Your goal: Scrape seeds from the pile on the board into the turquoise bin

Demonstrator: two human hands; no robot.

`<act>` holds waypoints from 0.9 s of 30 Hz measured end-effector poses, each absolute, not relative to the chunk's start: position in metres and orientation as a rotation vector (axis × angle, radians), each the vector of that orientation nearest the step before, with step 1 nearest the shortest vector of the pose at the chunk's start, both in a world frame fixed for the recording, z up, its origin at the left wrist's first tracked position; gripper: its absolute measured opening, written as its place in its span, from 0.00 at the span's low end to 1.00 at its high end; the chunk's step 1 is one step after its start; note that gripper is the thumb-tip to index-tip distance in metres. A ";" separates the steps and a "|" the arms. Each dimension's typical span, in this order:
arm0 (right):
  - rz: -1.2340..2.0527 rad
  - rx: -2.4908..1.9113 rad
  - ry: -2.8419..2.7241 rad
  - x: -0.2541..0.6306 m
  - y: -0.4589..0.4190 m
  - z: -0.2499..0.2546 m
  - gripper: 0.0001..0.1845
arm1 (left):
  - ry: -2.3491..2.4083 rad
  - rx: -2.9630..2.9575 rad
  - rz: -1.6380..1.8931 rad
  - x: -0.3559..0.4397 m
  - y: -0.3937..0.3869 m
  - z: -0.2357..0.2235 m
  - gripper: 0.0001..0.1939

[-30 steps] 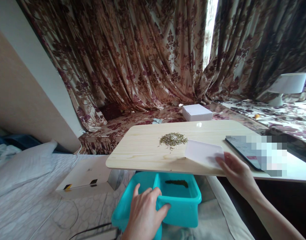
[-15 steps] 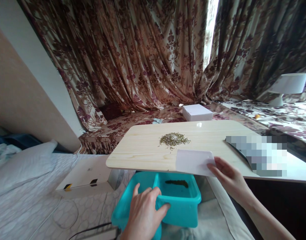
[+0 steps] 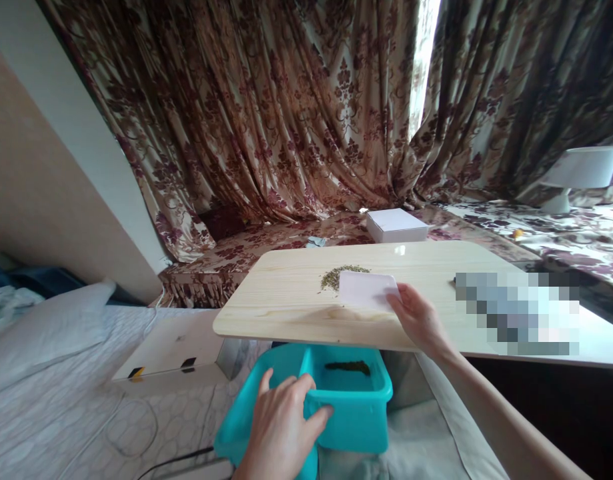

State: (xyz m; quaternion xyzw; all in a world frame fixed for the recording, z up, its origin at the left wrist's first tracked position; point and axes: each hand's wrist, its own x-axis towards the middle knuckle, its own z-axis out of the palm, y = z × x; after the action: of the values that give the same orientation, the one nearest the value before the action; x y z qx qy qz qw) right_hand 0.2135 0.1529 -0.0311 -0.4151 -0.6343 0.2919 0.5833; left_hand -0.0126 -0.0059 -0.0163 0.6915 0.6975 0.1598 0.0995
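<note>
A pile of small green grains, perhaps mung beans (image 3: 329,279), lies on the pale wooden tabletop (image 3: 276,300). My right hand (image 3: 417,317) pinches the right end of a thin white plastic card (image 3: 363,289). The card hovers or rests at the pile's near side and hides part of it; I cannot tell if it touches the table. Below the table's near edge sits a turquoise divided bin (image 3: 353,420). More green grains (image 3: 349,367) lie in its right compartment. My left hand (image 3: 285,417) grips the bin's near rim by the divider, thumb outside and fingers over the edge.
A blurred-out flat item (image 3: 516,313) lies on the table's right side. Behind the table stands a white box (image 3: 397,225). A larger white carton (image 3: 176,347) is on the bed at left, near a cable (image 3: 179,460). A lamp (image 3: 579,167) stands far right.
My right hand has moved the white card up and left, from the table's near edge to the grain pile. The bin and my left hand have shifted slightly left.
</note>
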 end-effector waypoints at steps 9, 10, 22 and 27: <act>0.842 -0.959 -1.435 0.214 0.145 -0.024 0.17 | 2.081 2.047 0.449 -0.015 -0.008 -0.016 0.06; 0.847 -0.964 -1.438 0.213 0.144 -0.024 0.18 | 2.083 2.045 0.442 -0.015 -0.008 -0.015 0.06; 0.950 -1.004 -1.479 0.227 0.119 -0.011 0.17 | 2.082 2.046 0.432 -0.011 -0.010 -0.009 0.06; 0.708 -1.048 -1.345 0.236 0.147 -0.016 0.16 | 2.000 2.073 0.461 0.001 -0.009 -0.006 0.05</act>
State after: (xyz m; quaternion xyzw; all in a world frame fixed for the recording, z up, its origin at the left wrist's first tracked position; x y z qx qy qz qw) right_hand 0.2355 0.1471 -0.0162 -0.4525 -0.5812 0.3060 0.6032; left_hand 0.0012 -0.0086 -0.0055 0.7061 0.6812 0.1572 0.1122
